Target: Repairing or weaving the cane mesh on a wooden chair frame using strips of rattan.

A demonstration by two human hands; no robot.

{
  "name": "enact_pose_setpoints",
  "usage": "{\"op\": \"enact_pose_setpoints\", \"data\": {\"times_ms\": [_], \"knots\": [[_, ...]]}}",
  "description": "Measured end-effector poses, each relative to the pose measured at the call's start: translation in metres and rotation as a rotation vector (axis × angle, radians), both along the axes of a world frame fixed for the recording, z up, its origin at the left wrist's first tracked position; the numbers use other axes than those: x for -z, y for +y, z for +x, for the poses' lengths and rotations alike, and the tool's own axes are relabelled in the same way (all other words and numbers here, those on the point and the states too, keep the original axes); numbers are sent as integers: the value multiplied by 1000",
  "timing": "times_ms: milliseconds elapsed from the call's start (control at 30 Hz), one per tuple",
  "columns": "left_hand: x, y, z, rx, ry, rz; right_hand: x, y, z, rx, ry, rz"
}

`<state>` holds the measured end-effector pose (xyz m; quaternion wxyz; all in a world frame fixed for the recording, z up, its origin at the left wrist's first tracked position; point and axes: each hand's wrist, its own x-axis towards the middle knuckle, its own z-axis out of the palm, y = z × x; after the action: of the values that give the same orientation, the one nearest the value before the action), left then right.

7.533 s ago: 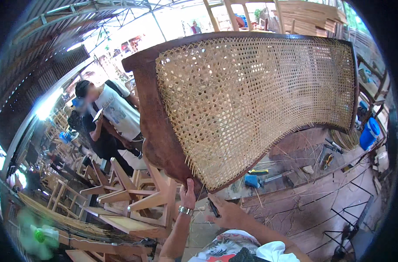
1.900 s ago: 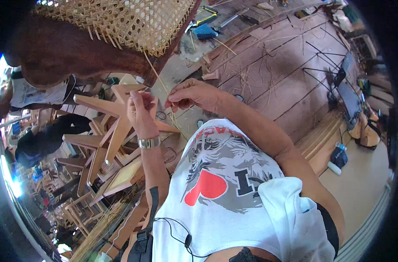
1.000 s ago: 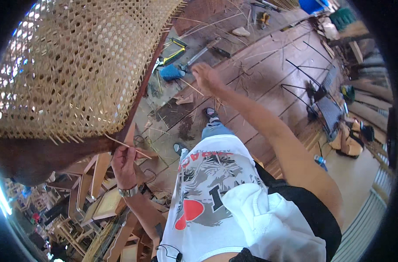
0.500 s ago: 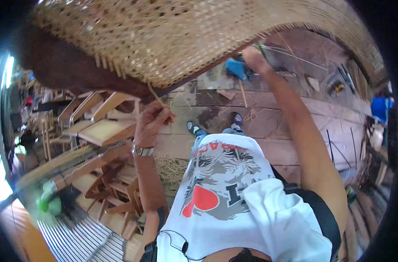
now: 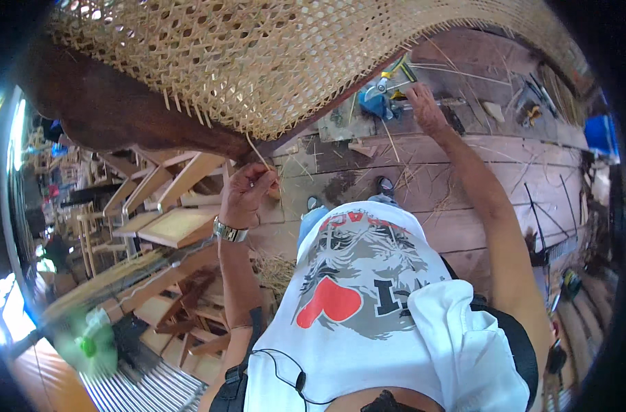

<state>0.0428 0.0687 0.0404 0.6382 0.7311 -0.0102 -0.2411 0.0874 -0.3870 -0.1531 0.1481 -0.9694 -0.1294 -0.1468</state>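
Observation:
A dark wooden chair back (image 5: 120, 113) with a woven cane panel (image 5: 272, 62) fills the top of the view. My left hand (image 5: 248, 196), with a metal watch on its wrist, pinches a thin cane strand (image 5: 259, 152) that runs up to the panel's lower edge. My right hand (image 5: 423, 106) reaches far out over the plank floor toward a tool with a blue handle (image 5: 378, 103); its fingers look spread and it holds nothing I can see.
Unfinished wooden chair frames (image 5: 169, 206) are stacked at the left. A green fan (image 5: 86, 340) stands at the lower left. Cane scraps and small tools (image 5: 533, 110) lie on the wooden plank floor (image 5: 478, 178).
The view has tilted so the cane panel sits higher. My right arm has stretched farther out toward the blue tool. The left hand keeps its pinch on the strand.

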Motion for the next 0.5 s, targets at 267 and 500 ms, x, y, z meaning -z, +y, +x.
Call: {"op": "enact_pose_setpoints", "data": {"times_ms": [267, 500], "knots": [[2, 24, 26, 309, -100, 176, 10, 8, -23, 532, -241, -39], [4, 31, 38, 440, -227, 172, -17, 42, -38, 1094, -180, 426]]}}
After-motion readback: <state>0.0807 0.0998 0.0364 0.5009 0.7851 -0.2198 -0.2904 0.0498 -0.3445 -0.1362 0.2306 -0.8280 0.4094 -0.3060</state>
